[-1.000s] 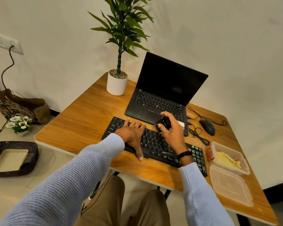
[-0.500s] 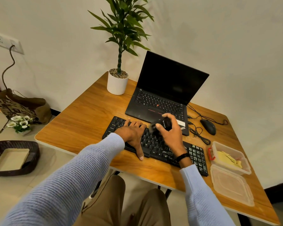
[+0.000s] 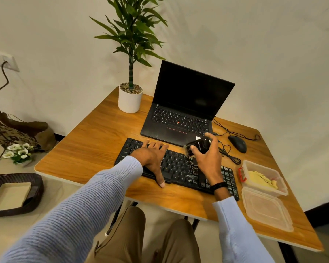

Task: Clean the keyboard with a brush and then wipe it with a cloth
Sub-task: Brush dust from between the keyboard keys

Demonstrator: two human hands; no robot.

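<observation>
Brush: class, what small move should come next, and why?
Probably draw the brush, held in the right hand, down across the keyboard, where pale specks show near that hand; the left hand rests on its left half, steadying it.

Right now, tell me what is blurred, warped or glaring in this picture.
Head view: wide-angle lens bends the table edges; the brush in the right hand and keyboard keys below it look smeared; the laptop screen is dark, without glare; light is soft, shadows faint.
</observation>
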